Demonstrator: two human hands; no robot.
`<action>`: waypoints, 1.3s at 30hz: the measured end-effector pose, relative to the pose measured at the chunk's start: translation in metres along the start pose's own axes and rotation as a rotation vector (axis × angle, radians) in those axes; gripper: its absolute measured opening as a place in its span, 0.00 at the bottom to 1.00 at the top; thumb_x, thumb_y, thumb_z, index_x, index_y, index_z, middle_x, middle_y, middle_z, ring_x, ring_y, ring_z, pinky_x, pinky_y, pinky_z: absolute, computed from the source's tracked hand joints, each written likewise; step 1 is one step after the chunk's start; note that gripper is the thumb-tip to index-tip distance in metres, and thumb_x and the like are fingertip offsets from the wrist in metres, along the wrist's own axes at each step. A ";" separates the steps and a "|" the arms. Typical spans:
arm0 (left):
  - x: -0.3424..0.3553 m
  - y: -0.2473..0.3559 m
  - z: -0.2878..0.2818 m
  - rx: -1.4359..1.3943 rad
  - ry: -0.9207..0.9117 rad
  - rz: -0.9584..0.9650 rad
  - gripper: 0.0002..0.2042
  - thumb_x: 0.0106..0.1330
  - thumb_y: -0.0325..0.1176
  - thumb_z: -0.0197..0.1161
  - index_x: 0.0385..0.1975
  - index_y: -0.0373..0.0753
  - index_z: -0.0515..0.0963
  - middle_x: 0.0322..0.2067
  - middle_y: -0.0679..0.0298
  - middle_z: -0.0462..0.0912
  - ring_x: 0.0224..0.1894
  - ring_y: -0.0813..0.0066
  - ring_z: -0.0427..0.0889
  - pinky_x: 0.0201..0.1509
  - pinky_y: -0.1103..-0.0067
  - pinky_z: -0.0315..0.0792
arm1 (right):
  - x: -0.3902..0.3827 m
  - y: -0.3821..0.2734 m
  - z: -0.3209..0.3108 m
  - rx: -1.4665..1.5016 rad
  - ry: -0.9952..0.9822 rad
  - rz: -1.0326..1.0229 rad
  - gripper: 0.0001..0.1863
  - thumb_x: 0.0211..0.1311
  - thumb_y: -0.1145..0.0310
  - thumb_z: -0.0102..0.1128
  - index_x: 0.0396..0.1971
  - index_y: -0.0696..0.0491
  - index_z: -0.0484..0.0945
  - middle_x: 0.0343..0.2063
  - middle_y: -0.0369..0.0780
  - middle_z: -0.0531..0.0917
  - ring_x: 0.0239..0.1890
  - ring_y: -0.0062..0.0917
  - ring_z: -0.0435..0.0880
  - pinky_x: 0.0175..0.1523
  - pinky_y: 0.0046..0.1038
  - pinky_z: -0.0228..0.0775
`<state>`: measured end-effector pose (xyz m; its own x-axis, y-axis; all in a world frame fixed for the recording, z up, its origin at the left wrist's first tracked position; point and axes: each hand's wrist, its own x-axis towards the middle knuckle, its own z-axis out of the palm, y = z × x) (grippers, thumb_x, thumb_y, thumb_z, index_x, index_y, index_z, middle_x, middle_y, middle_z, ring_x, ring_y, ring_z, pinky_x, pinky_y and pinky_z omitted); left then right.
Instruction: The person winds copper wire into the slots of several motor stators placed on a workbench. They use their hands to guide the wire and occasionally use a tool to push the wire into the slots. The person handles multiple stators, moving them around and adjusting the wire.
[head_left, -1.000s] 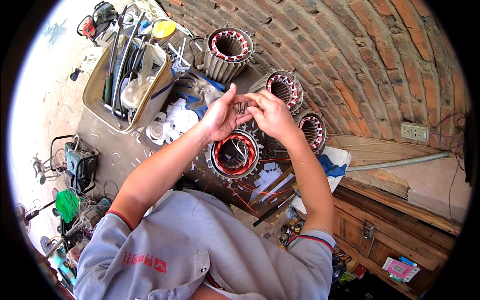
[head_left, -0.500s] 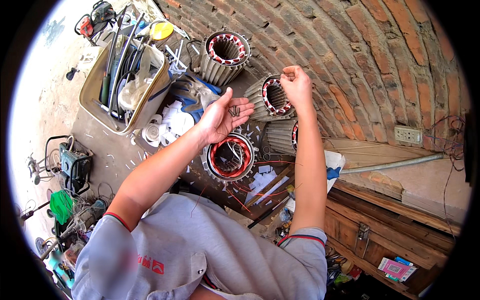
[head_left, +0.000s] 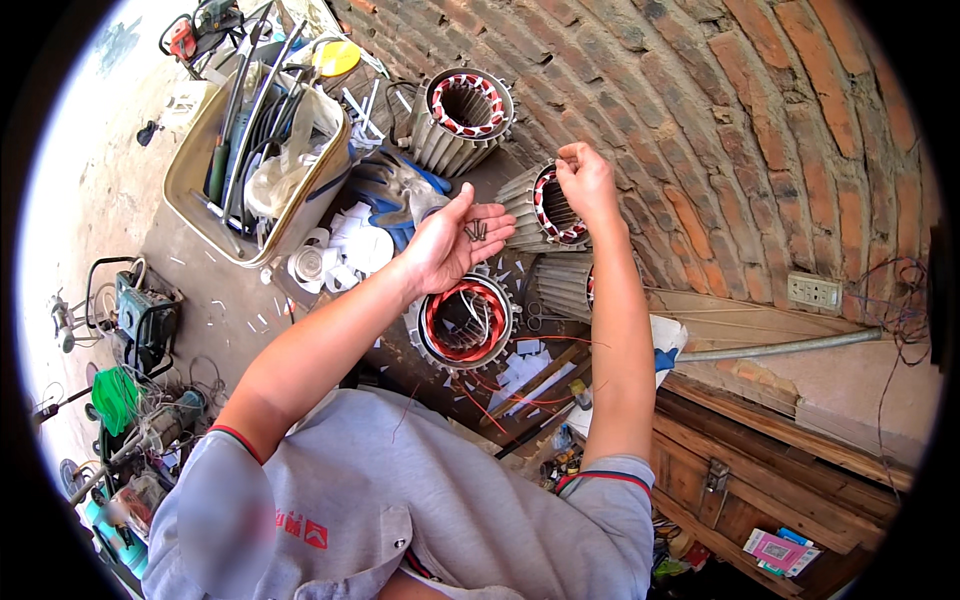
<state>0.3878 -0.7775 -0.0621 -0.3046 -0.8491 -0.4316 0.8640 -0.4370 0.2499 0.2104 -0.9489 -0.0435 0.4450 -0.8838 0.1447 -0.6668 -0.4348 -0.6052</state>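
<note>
My left hand (head_left: 450,243) is palm up, fingers stretched out flat, holding several small screws (head_left: 477,230) in it. Below it stands a finned motor stator (head_left: 431,330) with orange-red windings and loose white leads. My right hand (head_left: 585,178) is closed in a pinch at the upper rim of another stator (head_left: 525,210) with red-and-white winding ends; what its fingertips hold is too small to name. A similar stator (head_left: 440,142) stands behind, and one more (head_left: 560,285) is partly hidden by my right forearm.
A plastic bin (head_left: 185,195) of tools, blue-grey gloves (head_left: 390,190), white paper pieces (head_left: 365,250) and scissors (head_left: 533,318) share the bench. A brick wall (head_left: 720,140) curves behind, with a socket (head_left: 814,291). A metal pipe (head_left: 780,343) lies at right, machines (head_left: 135,315) at left.
My right hand has left my left palm and moved up and right to the rim of the middle stator. My left hand still bears the screws, its fingers now more stretched out.
</note>
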 end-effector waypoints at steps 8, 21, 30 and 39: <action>0.001 -0.001 -0.002 -0.007 -0.002 0.003 0.35 0.71 0.57 0.43 0.59 0.26 0.61 0.54 0.49 0.72 0.56 0.64 0.74 0.60 0.73 0.69 | 0.013 -0.023 -0.016 -0.478 -0.215 -0.050 0.10 0.58 0.67 0.58 0.35 0.58 0.78 0.36 0.49 0.83 0.41 0.46 0.81 0.47 0.42 0.72; 0.001 0.000 -0.004 -0.001 -0.003 0.005 0.33 0.72 0.56 0.42 0.59 0.27 0.61 0.56 0.49 0.72 0.56 0.65 0.75 0.58 0.75 0.71 | 0.031 -0.062 -0.025 -0.691 -0.337 0.289 0.22 0.64 0.52 0.50 0.35 0.57 0.81 0.34 0.53 0.83 0.43 0.45 0.82 0.49 0.41 0.73; 0.001 0.000 -0.001 -0.012 -0.002 0.012 0.34 0.72 0.57 0.42 0.60 0.26 0.59 0.57 0.49 0.71 0.58 0.63 0.73 0.61 0.73 0.68 | 0.031 -0.052 -0.013 -0.764 -0.408 0.127 0.19 0.64 0.57 0.50 0.39 0.57 0.81 0.37 0.53 0.83 0.42 0.47 0.82 0.50 0.42 0.73; 0.002 -0.001 -0.002 -0.013 0.004 0.016 0.34 0.72 0.56 0.42 0.60 0.27 0.60 0.56 0.49 0.72 0.57 0.64 0.74 0.60 0.74 0.69 | 0.035 -0.049 -0.015 -0.741 -0.442 0.083 0.21 0.65 0.54 0.49 0.36 0.58 0.82 0.38 0.54 0.82 0.44 0.46 0.81 0.52 0.42 0.72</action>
<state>0.3867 -0.7781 -0.0652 -0.2897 -0.8547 -0.4309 0.8740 -0.4197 0.2450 0.2497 -0.9613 0.0023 0.4665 -0.8362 -0.2884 -0.8567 -0.5083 0.0878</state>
